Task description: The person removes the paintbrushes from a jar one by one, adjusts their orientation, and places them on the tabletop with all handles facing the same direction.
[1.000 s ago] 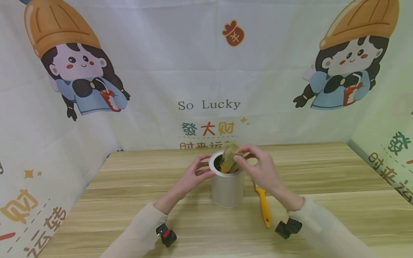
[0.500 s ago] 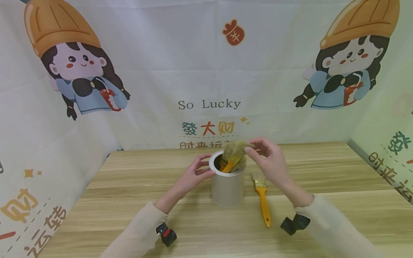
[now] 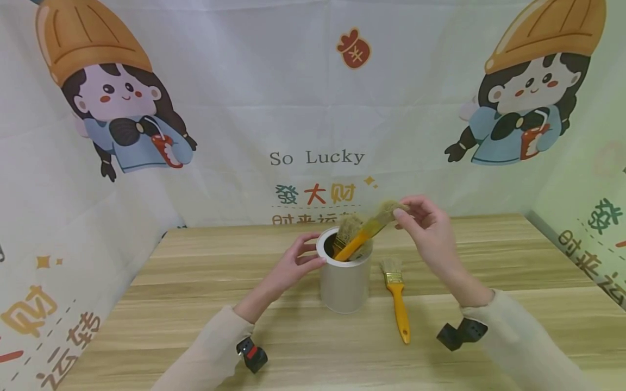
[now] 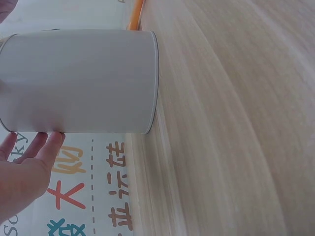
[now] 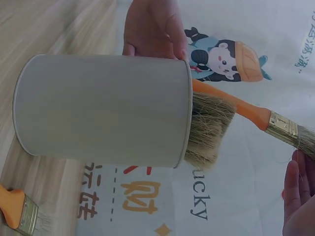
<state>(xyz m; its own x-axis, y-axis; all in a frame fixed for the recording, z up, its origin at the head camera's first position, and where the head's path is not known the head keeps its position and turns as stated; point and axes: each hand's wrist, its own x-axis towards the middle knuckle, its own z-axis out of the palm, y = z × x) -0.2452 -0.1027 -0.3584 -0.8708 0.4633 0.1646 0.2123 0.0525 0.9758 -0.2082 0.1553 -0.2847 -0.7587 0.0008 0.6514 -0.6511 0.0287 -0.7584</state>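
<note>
A light grey can stands upright on the table, its round mouth facing up. My left hand holds it at the upper left, thumb at the front near the rim and fingers farther back. With thumb and fingers, my right hand pinches the bristles of an orange-handled paintbrush. That brush slants up and rightward, the lower part of its handle still inside the can. Other brush bristles stick out of the mouth in the right wrist view; the rest of what is inside is hidden.
Another orange-handled paintbrush lies on the wooden table just right of the can, bristles pointing away. A printed white cloth hangs behind the table and at both sides. Dark wrist cameras sit on both sleeves.
My right hand has moved up and to the right, drawing the pinched paintbrush partway out of the can. The brush on the table has come fully into view. My left hand stays put.
</note>
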